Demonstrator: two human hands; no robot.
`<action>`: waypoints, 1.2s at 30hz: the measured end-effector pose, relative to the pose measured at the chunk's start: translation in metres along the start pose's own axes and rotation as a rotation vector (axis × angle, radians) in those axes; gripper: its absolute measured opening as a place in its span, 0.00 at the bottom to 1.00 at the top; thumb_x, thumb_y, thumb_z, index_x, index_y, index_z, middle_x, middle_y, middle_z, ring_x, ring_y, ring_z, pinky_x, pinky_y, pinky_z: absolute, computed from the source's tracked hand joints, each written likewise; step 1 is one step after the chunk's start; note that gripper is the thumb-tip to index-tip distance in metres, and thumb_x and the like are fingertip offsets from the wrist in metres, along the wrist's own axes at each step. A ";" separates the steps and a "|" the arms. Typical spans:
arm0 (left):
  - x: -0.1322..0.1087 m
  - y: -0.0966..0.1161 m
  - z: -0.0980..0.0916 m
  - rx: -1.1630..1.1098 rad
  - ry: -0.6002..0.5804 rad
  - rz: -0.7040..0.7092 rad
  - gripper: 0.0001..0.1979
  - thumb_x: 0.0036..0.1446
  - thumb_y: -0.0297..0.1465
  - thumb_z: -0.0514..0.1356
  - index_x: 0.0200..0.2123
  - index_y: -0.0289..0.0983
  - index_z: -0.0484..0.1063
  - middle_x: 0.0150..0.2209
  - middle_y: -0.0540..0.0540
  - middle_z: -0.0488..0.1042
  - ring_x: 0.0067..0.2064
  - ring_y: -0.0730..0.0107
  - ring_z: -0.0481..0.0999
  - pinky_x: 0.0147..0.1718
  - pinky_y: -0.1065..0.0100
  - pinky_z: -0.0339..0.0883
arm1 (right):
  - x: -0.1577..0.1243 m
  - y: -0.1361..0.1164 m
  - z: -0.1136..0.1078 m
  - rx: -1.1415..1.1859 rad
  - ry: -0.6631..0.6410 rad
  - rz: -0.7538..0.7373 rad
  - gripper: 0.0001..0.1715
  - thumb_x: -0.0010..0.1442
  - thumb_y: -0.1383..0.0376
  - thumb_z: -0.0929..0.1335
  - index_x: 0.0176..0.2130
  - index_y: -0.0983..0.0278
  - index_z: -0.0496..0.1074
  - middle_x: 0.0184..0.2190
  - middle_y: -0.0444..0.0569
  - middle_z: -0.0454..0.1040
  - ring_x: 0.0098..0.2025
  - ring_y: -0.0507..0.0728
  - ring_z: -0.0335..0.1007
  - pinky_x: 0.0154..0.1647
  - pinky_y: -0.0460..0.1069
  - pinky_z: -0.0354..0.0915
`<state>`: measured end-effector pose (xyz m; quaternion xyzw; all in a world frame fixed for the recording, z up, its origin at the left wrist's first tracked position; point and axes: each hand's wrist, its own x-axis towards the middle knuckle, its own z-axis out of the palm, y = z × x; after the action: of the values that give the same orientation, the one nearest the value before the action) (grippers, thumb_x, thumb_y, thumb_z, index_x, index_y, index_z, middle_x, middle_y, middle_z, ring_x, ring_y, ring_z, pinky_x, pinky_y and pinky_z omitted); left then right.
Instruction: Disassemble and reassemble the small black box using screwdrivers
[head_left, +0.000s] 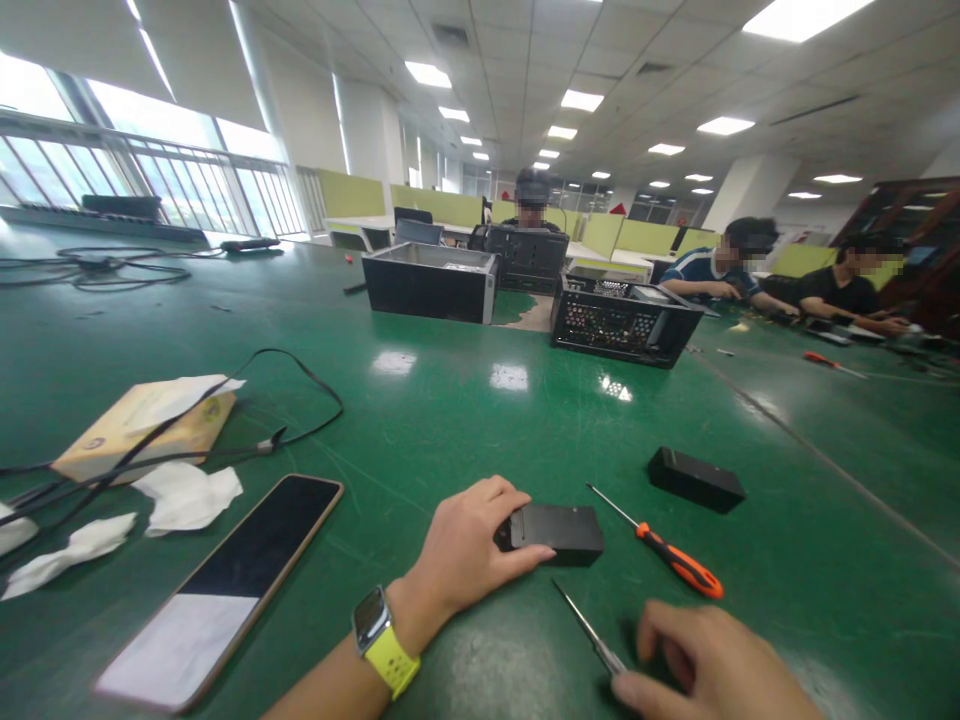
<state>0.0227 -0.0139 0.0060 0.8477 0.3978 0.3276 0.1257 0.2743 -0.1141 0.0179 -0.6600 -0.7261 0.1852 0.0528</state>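
My left hand [480, 545], with a watch [382, 640] on a yellow strap at its wrist, grips one end of a small black rectangular box [559, 532] on the green table. Thumb and fingers lie along its opposite sides. At the lower right, my right hand [712, 665] is half curled, thumb and forefinger apart. Its thumb is at the greyish handle of a thin screwdriver [589, 630], whose tip points toward the black box; the handle's end is hidden. Another screwdriver [660, 550], orange and black, lies between the hands and a second black box [696, 480].
A phone [240, 570] lies to the left, near crumpled tissues [187, 495], a tissue pack [150, 425] and black cables [300, 430]. Farther off stand open computer cases [431, 285] [622, 320]. Several people sit around the far side, and another orange screwdriver [832, 363] lies at right.
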 end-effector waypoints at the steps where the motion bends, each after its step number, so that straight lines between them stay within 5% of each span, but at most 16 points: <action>1: 0.000 0.000 0.000 0.012 -0.003 -0.010 0.22 0.50 0.44 0.69 0.44 0.36 0.75 0.39 0.44 0.77 0.40 0.59 0.78 0.38 0.62 0.73 | 0.006 -0.005 -0.011 -0.005 0.076 -0.010 0.14 0.54 0.51 0.70 0.31 0.58 0.75 0.23 0.43 0.75 0.25 0.56 0.71 0.25 0.46 0.59; 4: -0.001 -0.002 0.001 0.027 -0.016 -0.025 0.22 0.50 0.45 0.69 0.43 0.37 0.76 0.39 0.45 0.77 0.39 0.59 0.78 0.39 0.62 0.74 | 0.031 -0.018 -0.034 0.048 0.231 -0.118 0.23 0.55 0.52 0.70 0.48 0.56 0.74 0.39 0.47 0.77 0.34 0.57 0.74 0.35 0.50 0.67; 7: -0.001 -0.003 0.000 0.017 -0.017 -0.018 0.26 0.48 0.46 0.70 0.46 0.37 0.75 0.40 0.44 0.77 0.41 0.58 0.78 0.40 0.61 0.74 | 0.054 -0.029 -0.038 0.085 0.192 -0.241 0.32 0.52 0.56 0.73 0.56 0.57 0.70 0.51 0.51 0.74 0.46 0.60 0.73 0.46 0.53 0.67; 10: -0.001 -0.004 -0.002 0.020 0.021 -0.017 0.30 0.46 0.48 0.70 0.48 0.36 0.73 0.42 0.42 0.77 0.43 0.56 0.77 0.40 0.59 0.73 | 0.067 -0.035 -0.032 0.100 0.134 -0.292 0.22 0.52 0.61 0.72 0.48 0.60 0.74 0.43 0.48 0.77 0.43 0.60 0.73 0.43 0.51 0.66; 13: -0.001 -0.007 -0.002 0.020 0.099 -0.018 0.26 0.54 0.47 0.65 0.49 0.35 0.73 0.41 0.42 0.76 0.43 0.57 0.76 0.41 0.59 0.72 | 0.072 -0.026 -0.029 0.157 0.181 -0.283 0.14 0.55 0.60 0.70 0.43 0.61 0.74 0.38 0.47 0.77 0.39 0.57 0.73 0.39 0.50 0.66; 18: 0.000 -0.010 -0.001 0.044 0.166 -0.026 0.19 0.64 0.44 0.57 0.48 0.36 0.73 0.39 0.43 0.76 0.40 0.60 0.76 0.39 0.61 0.72 | 0.083 0.025 -0.033 0.119 0.548 0.122 0.26 0.54 0.47 0.68 0.43 0.64 0.74 0.37 0.51 0.78 0.36 0.61 0.74 0.37 0.53 0.67; 21: 0.001 -0.010 -0.001 0.044 0.167 -0.023 0.17 0.63 0.42 0.57 0.46 0.36 0.74 0.38 0.43 0.76 0.40 0.61 0.76 0.38 0.62 0.72 | 0.091 0.049 -0.034 -0.023 0.627 0.343 0.28 0.52 0.44 0.68 0.40 0.64 0.74 0.35 0.55 0.79 0.36 0.65 0.75 0.34 0.54 0.66; 28: 0.000 -0.009 -0.001 0.047 0.156 -0.029 0.14 0.63 0.40 0.58 0.44 0.37 0.74 0.35 0.45 0.76 0.37 0.63 0.76 0.36 0.63 0.71 | 0.083 0.068 -0.045 -0.064 0.595 0.444 0.34 0.49 0.35 0.65 0.36 0.62 0.74 0.32 0.55 0.79 0.30 0.65 0.75 0.25 0.54 0.64; 32: 0.000 -0.009 -0.001 0.041 0.145 -0.037 0.13 0.62 0.39 0.58 0.44 0.36 0.74 0.34 0.45 0.75 0.36 0.62 0.76 0.36 0.63 0.70 | 0.074 0.076 -0.052 0.135 0.336 0.420 0.37 0.54 0.34 0.61 0.18 0.61 0.71 0.17 0.51 0.74 0.22 0.61 0.72 0.22 0.52 0.63; 34: 0.000 -0.009 -0.001 0.038 0.133 -0.038 0.13 0.62 0.38 0.59 0.43 0.36 0.74 0.34 0.45 0.75 0.36 0.62 0.76 0.36 0.63 0.70 | 0.072 0.073 -0.049 0.296 0.233 0.292 0.37 0.57 0.37 0.61 0.22 0.63 0.76 0.18 0.50 0.76 0.22 0.58 0.72 0.22 0.50 0.63; 36: 0.001 -0.009 0.000 0.039 0.127 -0.039 0.12 0.62 0.38 0.58 0.44 0.36 0.74 0.34 0.45 0.75 0.36 0.62 0.76 0.36 0.63 0.70 | 0.070 0.069 -0.046 0.387 0.196 0.193 0.35 0.58 0.41 0.62 0.39 0.66 0.80 0.22 0.49 0.78 0.22 0.57 0.72 0.22 0.49 0.63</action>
<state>0.0175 -0.0076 0.0021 0.8197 0.4277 0.3703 0.0898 0.3450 -0.0322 0.0250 -0.7189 -0.6019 0.2602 0.2305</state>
